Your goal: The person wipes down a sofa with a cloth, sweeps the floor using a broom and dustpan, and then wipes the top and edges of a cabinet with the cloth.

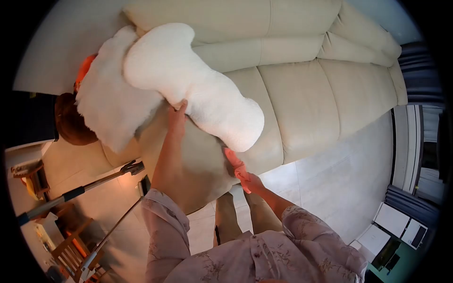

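Note:
A long white bone-shaped cushion lies across the cream leather sofa. My left hand grips its lower edge near the middle, with the thumb showing and the other fingers hidden beneath. Below the cushion's right end, my right hand is closed around a crumpled coral-pink cloth, whose far end reaches the sofa seat by the cushion. A fluffy white cushion rests to the left of the long one.
At the left are a brown round object and an orange item. A metal pole stretches across the lower left, near a wooden chair. Tiled floor shows right of the sofa. Dark curtains hang at the right.

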Tool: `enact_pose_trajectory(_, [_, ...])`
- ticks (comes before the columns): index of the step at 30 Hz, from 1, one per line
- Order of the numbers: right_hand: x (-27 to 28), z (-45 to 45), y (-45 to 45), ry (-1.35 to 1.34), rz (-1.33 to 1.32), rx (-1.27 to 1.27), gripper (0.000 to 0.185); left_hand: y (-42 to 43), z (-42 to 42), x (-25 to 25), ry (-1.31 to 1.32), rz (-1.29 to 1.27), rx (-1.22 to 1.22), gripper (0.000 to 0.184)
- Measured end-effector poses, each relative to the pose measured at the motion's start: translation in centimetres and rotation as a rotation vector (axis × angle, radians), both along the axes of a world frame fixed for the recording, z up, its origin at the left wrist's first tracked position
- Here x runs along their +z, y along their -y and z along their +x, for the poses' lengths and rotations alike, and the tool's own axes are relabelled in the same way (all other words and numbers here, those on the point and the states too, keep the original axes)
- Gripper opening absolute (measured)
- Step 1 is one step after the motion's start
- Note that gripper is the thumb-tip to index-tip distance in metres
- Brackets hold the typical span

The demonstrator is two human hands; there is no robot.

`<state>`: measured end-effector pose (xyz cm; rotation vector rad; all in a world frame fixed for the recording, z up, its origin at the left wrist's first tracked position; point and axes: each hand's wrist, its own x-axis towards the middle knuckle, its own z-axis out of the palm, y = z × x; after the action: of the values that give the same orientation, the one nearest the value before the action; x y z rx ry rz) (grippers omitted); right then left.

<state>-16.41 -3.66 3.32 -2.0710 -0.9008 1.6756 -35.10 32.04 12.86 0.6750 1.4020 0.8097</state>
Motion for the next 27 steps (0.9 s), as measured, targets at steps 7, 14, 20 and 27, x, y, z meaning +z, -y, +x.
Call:
enact_pose_trajectory(7, [2.1,3.1,-0.5,-0.072,-0.063,-0.002,0.021,-0.4,5.0,-1.2,0.487,0.03,0.089,0.06])
enact_pose_trajectory(14, [4.0,7.7,-0.7,-0.019,-0.069,0.048,0.027,1.4,15.4,7.1,0.644,0.147,0.171,0.059])
enact_pose_trajectory(20, [4.8,10.2,-1.6,0.09,-0.057,0.0,0.032,-4.7,25.6,14.2,0.633,0.338,-0.104,0.062])
enact_pose_trajectory(27, [5.0,11.3,-6.2,-0.202,0.026,-0.219,0.034,-5.0,16.7,3.0,-0.651,0.779,-0.528,0.075])
